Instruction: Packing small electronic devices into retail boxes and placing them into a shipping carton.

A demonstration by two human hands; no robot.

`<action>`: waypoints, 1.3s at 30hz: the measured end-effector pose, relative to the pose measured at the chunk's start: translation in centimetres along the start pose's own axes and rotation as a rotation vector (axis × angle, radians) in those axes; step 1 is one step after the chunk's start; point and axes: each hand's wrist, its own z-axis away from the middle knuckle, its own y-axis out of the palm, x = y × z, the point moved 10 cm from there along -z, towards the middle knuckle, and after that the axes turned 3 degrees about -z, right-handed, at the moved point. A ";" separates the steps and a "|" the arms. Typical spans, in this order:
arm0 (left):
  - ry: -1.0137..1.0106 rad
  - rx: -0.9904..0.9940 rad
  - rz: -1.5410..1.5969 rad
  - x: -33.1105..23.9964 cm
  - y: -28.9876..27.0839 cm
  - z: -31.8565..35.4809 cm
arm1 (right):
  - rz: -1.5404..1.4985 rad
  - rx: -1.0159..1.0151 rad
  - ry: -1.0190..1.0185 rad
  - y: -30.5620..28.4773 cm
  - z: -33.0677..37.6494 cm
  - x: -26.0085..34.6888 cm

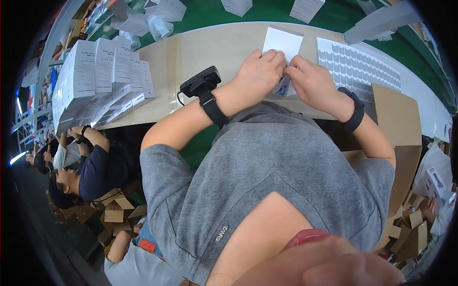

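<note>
A white box lies at the far side of the beige worktop, its pale upper face showing beyond my hands. My left hand is closed over the box's near part, fingers curled. Beside it my right hand is closed too, thumb and forefinger pinching at the box's near end, close to the left fingertips. The fingers hide exactly which edge or flap they grip. Just to the right lies a white sheet with rows of grey labels or cut shapes.
Stacked white printed boxes stand on the left of the worktop. Beyond runs a green conveyor belt with white boxes and a clear plastic bag. A grey post rises far right; an open cardboard carton stands near my right arm. Co-workers sit left.
</note>
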 end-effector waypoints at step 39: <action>-0.180 -0.057 0.625 5.9 -2.4 4.1 | -0.545 -0.071 0.169 -1.5 -0.2 -0.1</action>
